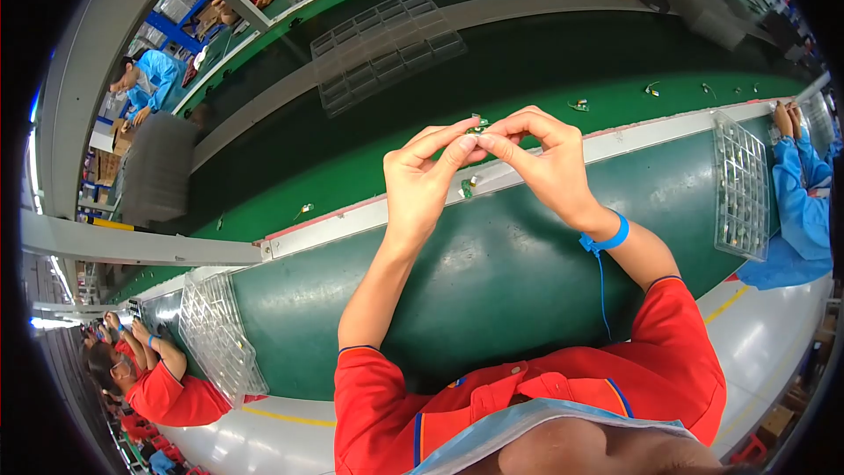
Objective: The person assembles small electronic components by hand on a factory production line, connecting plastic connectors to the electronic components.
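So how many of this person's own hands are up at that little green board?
2: the left hand and the right hand, pinching at the small green board from either side. Neither hand is hidden.

The fingers point(508, 150) partly hide the small green board point(477, 122) — its details too tiny to tell.
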Demonstrator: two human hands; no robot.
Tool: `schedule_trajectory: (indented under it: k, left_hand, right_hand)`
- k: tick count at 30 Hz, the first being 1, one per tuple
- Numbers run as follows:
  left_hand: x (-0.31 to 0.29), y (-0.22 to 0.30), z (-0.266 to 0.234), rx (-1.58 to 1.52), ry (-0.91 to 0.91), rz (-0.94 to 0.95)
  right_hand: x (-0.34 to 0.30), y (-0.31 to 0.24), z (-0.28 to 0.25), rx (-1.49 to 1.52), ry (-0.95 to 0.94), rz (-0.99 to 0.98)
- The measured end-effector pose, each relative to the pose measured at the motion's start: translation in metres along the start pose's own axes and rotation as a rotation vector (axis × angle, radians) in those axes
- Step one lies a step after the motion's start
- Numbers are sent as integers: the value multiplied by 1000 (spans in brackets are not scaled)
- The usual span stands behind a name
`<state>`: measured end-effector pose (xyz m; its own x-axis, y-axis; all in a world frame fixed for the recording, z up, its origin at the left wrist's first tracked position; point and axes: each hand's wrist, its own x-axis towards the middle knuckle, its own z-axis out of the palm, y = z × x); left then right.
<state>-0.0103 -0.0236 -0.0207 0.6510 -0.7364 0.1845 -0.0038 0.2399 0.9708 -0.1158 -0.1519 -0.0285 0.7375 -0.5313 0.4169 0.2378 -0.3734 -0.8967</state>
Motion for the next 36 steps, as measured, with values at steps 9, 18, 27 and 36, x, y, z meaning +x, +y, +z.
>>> schedule_trajectory:
  k: [9,18,27,36]
  left_hand:
    - [-6,-3,6,-76,75,38]
    - [-7,-13,10,-133,117,38]
    - [-7,-20,16,86,165,240]
    - [-2,-13,9,85,121,156]
  right_hand:
    - [-1,-10,4,-244,174,-368]
    - [-3,-8,3,-244,91,-325]
    - [-3,-9,1,-68,26,-28]
    - [-3,-2,4,-17,-25,30]
